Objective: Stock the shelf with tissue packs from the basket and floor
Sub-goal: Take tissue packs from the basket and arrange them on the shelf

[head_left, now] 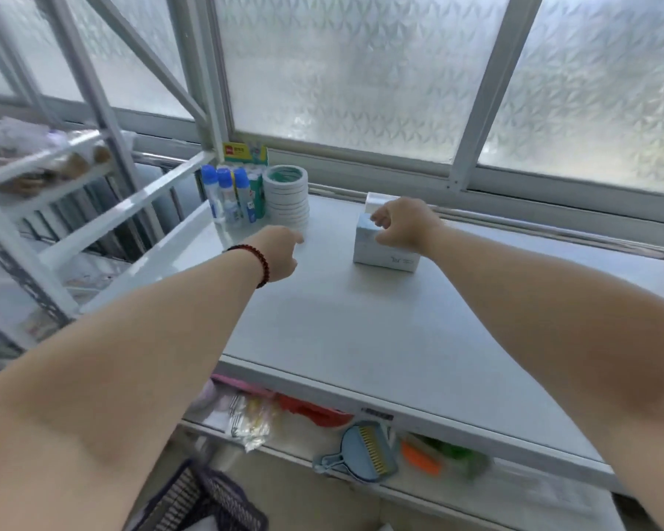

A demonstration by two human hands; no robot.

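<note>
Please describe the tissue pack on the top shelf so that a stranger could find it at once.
Start at the frosted window and look down to the white top shelf below it. The tissue pack stands near the back, under the right hand. It is a pale blue rectangular block, unlike the round tape rolls and blue-capped bottles in the left corner.

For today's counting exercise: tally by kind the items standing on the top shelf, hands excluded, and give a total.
Tissue packs: 2, one partly hidden behind the other
Blue-capped bottles: 3
Stacks of tape rolls: 1
Green-and-yellow packages: 1
Total: 7
</note>
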